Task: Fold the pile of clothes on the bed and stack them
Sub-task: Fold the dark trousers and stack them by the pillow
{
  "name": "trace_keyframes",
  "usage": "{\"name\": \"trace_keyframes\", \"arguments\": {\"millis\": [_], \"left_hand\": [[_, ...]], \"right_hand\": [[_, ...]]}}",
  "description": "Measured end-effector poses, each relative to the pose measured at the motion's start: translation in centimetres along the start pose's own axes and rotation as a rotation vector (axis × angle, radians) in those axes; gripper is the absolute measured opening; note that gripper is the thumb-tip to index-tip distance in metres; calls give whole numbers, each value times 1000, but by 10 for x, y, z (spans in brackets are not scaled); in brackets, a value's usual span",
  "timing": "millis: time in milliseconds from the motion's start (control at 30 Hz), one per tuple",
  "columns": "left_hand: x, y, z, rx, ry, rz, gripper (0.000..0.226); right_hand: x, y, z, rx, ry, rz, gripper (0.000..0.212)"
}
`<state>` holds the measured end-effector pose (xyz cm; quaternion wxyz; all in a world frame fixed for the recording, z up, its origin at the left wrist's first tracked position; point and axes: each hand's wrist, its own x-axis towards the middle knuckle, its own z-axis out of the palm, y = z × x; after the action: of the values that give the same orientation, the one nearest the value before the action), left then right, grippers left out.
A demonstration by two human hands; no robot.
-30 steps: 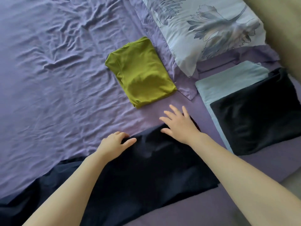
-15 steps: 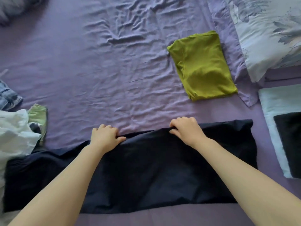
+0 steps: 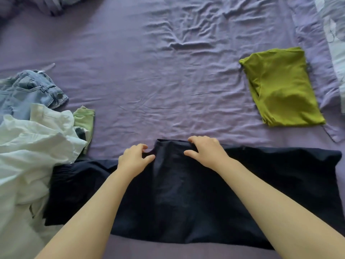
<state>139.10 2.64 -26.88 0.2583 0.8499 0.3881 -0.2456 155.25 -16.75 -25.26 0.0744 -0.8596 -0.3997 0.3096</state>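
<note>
**Hands on navy garment, mid-fold**

Grip status: your left hand (image 3: 135, 159) has its fingers curled at the far edge of the navy garment (image 3: 186, 199), apparently pinching it, thumb on top. Your right hand (image 3: 204, 151) is curled over the same edge just beside it, fingertips tucked under the raised fold. Both hold cloth, neither is spread flat.

The garment lies wide across lower centre, with a bunched ridge between your hands.

Green folded shirt (image 3: 281, 86) sits at right, well apart. The unfolded pile is at left: white shirt (image 3: 31, 152), jeans (image 3: 31, 90), a pale green item (image 3: 84, 118). The white shirt touches the navy garment's left end.

Risks, my read:
- Hands are close together, so the outer ends will likely sag or trail and the fold goes skewed.
- That ridge may get creased in if you don't flatten it.
- Pulling the left end may drag the white shirt along.
- The purple sheet (image 3: 149, 71) is wrinkled; the lay won't be flat.
</note>
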Motion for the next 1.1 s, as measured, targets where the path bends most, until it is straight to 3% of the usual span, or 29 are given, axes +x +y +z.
{"name": "trace_keyframes", "arguments": {"millis": [100, 200, 300, 400, 500, 567, 667, 800, 1100], "left_hand": [[-1, -11, -4, -30, -10, 59, 38], [-5, -14, -9, -166, 59, 181, 17], [-11, -16, -12, -248, 107, 295, 17], [-16, -21, -10, -247, 94, 337, 18], [-18, -25, -16, -290, 36, 325, 29], [-17, -30, -20, -275, -16, 313, 52], [-14, -40, -24, -41, -74, 284, 80], [-7, -51, -22, 193, -80, 289, 79], [2, -62, -21, 269, -45, 329, 78]], "right_hand": [[4, -14, 4, 70, -34, -15, 27], [-6, -15, 5, 294, -145, -15, 13], [-1, -33, 0, 512, -253, 78, 26], [19, -65, -3, 612, -259, 97, 70], [32, -85, -2, 576, -269, 82, 82], [35, -85, -1, 455, -326, 103, 81], [37, -79, -2, 302, -434, 147, 79], [42, -77, -7, 530, -536, 214, 80], [57, -67, -17, 925, -293, 375, 78]]}}
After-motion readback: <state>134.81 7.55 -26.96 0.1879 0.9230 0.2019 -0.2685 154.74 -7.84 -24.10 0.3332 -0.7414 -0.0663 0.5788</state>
